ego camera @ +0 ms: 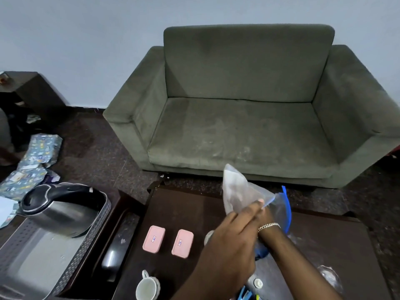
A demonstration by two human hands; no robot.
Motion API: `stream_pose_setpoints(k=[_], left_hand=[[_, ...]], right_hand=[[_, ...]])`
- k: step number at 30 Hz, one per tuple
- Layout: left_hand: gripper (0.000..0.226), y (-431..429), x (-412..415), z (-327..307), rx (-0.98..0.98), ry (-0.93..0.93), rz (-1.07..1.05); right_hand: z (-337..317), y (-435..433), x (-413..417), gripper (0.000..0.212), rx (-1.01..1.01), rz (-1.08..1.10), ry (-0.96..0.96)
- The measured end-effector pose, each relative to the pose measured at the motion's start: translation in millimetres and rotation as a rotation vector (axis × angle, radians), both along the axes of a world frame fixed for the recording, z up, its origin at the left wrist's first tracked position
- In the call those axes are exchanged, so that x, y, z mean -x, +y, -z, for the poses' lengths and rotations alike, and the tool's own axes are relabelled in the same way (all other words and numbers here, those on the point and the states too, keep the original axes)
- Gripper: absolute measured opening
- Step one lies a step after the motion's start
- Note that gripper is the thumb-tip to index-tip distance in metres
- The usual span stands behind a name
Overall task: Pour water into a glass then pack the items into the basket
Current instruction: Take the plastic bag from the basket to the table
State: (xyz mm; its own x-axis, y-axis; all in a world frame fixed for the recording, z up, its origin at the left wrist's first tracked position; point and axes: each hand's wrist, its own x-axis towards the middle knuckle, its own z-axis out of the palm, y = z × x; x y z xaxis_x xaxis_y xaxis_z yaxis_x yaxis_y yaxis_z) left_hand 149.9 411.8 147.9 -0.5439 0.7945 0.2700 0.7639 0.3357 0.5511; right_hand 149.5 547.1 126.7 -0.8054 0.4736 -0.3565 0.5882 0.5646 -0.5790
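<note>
Both my hands hold a clear zip bag [240, 191] with a blue seal strip, raised over the dark table [181, 208]. My left hand [233, 234] reaches across and covers most of my right hand [265, 215], which wears a bracelet at the wrist. Fingertips pinch the bag near its blue edge. A grey perforated basket [95, 232] stands at the left with a steel kettle [62, 211] inside it. Two pink lidded boxes [153, 239] [182, 243] lie on the table. A white cup [147, 287] sits at the front edge. A clear glassy object [330, 276] shows at the right.
A green sofa [242, 109] stands just beyond the table. Patterned wrapping paper [36, 156] lies on the carpet at the left. A blue object [260, 251] and a white bottle cap [258, 283] peek out under my arms. A dark side table [32, 87] is far left.
</note>
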Motion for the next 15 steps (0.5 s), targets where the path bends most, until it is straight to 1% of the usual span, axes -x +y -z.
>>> stream_pose_setpoints(k=[2,3,4,6,7,8,11,13,14,15], left_hand=[[0.060,-0.2,8.7,2.3,0.006,-0.049,-0.100],[0.058,-0.2,16.1,3.3,0.014,-0.081,-0.165],[0.056,-0.6,24.8,4.6,0.030,-0.104,-0.236],[0.050,-1.9,42.4,7.0,0.072,-0.141,-0.362],[0.049,-2.9,48.8,8.3,0.097,-0.162,-0.409],[0.048,-3.8,53.4,9.5,0.122,-0.179,-0.442],[0.043,-9.8,60.3,11.7,0.130,-0.151,-0.484],[0.036,-14.7,64.9,12.3,0.137,-0.168,-0.505],[0.037,-17.4,67.9,12.8,0.141,-0.182,-0.514],[0.043,-20.2,70.1,13.7,0.140,-0.194,-0.523]], right_hand=[[-4.9,-0.9,15.9,0.024,-0.129,-0.090,-0.007],[-10.5,-3.2,20.2,0.016,-0.229,-0.163,0.068],[-14.7,-6.1,23.8,0.013,-0.286,-0.248,0.145],[-18.1,-13.2,23.7,0.012,-0.286,-0.364,0.290],[-19.3,-17.0,23.1,0.010,-0.298,-0.375,0.345],[-16.5,-19.8,21.7,0.010,-0.324,-0.385,0.361],[-9.2,-26.5,17.2,0.021,-0.364,-0.402,0.444],[-7.6,-29.6,16.2,0.031,-0.410,-0.336,0.540],[-6.0,-29.8,16.1,0.041,-0.428,-0.277,0.581],[-5.5,-29.2,16.7,0.055,-0.392,-0.200,0.600]])
